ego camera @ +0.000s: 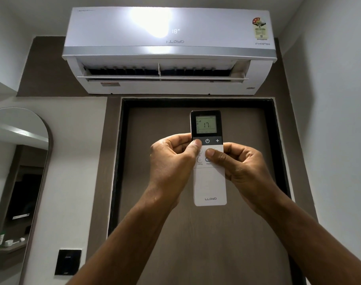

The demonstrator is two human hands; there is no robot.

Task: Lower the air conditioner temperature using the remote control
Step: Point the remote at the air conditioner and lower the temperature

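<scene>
pressing the minus key, the left hand [171, 159] and right hand [240, 163] grasp the remote [209, 182] at frame centre; it reads 17, the air conditioner [169, 50] above 18, so another press seems needed.

The left thumb [196, 145] hides one remote [209, 182] button (small icons beside it unreadable).
</scene>
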